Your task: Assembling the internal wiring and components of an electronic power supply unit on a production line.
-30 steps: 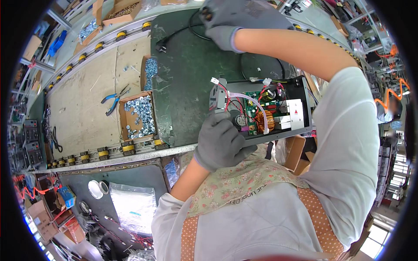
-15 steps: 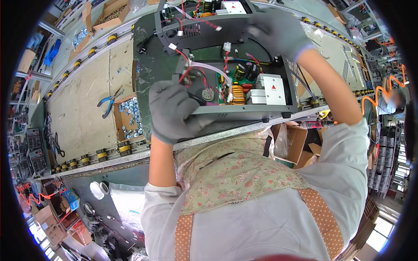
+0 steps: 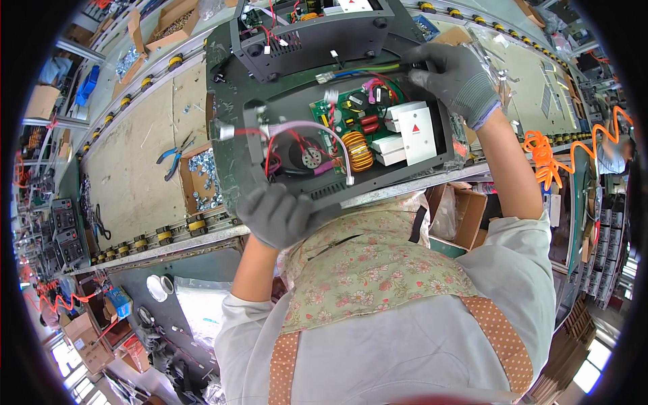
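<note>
In front of me a dark grey metal housing (image 3: 398, 177) is tilted, its inside turned up towards me. It holds a green circuit board (image 3: 325, 116), a copper-wound coil (image 3: 356, 151), white heat sinks (image 3: 416, 133) and a round fan-like part (image 3: 311, 158). My left hand (image 3: 278, 214), gloved in grey, is closed around the housing's near left corner. At its far right corner my gloved right hand (image 3: 455, 77) pinches a black cable (image 3: 409, 65), from which coloured wires (image 3: 368, 69) run left. A white connector (image 3: 226, 131) hangs loose over the left side.
Behind stands a second dark housing (image 3: 314, 54). Blue-handled pliers (image 3: 174, 159) and a carton of screws (image 3: 204, 181) lie to the left. Roller tracks (image 3: 196, 225) border the bench. A coiled orange air hose (image 3: 543, 158) hangs at right.
The near housing has tipped, showing more of its inside. My left hand has moved down with its corner. My right hand has come nearer and right, with the cable in its fingers.
</note>
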A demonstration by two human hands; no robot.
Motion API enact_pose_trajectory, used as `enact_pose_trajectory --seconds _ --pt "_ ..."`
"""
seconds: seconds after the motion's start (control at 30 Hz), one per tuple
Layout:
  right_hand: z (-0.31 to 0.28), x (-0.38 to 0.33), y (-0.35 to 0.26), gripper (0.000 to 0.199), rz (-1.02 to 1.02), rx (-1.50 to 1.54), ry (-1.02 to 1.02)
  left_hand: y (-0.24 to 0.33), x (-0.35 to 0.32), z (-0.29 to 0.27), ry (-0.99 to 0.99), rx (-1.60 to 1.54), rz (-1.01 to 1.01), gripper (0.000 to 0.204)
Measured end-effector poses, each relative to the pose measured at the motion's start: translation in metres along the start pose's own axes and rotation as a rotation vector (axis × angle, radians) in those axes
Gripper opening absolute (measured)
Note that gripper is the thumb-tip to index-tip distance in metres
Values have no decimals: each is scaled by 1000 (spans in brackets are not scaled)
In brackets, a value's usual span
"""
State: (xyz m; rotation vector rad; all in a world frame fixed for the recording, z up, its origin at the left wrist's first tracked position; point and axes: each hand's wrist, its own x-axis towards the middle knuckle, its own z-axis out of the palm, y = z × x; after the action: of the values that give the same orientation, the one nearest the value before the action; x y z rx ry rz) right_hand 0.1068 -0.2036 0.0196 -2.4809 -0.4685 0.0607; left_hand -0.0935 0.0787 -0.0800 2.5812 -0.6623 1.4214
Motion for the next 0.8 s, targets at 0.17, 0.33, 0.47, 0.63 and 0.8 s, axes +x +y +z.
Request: enact_pose_trajectory --seconds 0.17,0.33,0.47,0.63,0.8 --pt "5 -15 2 27 -214 47 126 14 22 -34 -268 -160 -31 44" --pt "8 -41 0 23 -256 24 213 -3 96 -58 -402 -292 -209 36" --pt "9 -48 -9 15 -328 43 258 -6 150 -27 -596 -228 -364 45" --pt "-4 -53 -23 9 -431 -184 290 -25 171 34 -1010 31 -269 65" --pt "7 -47 -38 16 -569 -517 259 -24 169 50 -1171 4 -197 57"
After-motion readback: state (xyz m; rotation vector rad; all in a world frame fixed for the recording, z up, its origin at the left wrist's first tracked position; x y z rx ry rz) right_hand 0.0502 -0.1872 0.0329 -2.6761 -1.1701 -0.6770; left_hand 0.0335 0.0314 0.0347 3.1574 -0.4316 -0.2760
